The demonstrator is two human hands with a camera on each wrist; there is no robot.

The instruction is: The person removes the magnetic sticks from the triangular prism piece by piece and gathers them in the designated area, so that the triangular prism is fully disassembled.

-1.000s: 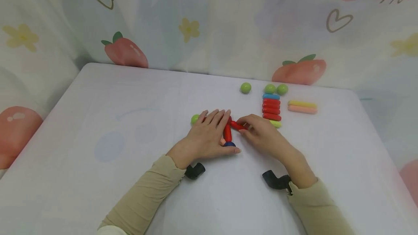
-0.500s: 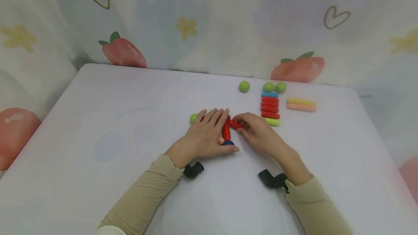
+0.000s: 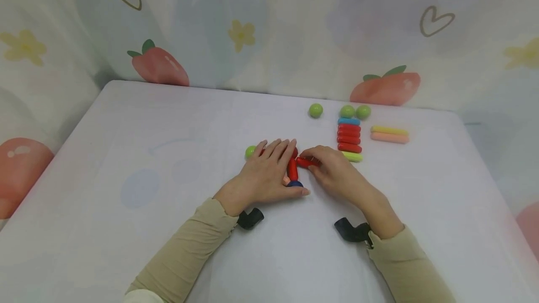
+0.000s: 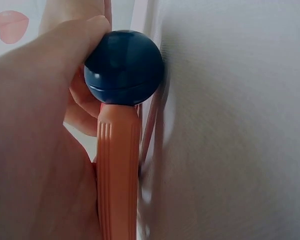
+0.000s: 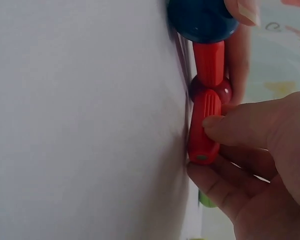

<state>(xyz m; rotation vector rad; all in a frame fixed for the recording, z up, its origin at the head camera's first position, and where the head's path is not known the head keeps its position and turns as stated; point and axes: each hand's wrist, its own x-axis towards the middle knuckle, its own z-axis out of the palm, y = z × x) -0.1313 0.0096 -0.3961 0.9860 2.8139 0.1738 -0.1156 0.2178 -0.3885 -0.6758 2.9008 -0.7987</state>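
Observation:
My left hand (image 3: 263, 172) rests flat, fingers extended, over a joined build of sticks and balls, hiding much of it. Around it show a light green ball (image 3: 250, 152), a dark red ball (image 5: 225, 92), a red stick (image 3: 293, 170) and a dark blue ball (image 4: 124, 67). An orange stick (image 4: 117, 170) runs from the blue ball under the palm. My right hand (image 3: 338, 167) pinches a short red stick (image 5: 204, 127) between thumb and fingers. In the right wrist view one end of that stick is at the dark red ball; whether they touch I cannot tell.
Behind my right hand lie a row of red sticks (image 3: 349, 138), a blue stick (image 3: 349, 121) and a yellow-green stick (image 3: 353, 156). Three green balls (image 3: 316, 110) sit near the back edge. A yellow stick (image 3: 389, 130) and a peach stick (image 3: 389, 138) lie farther right.
The red stick in my right hand has turned slightly and lies more level across the head view. The left hand stays over the build.

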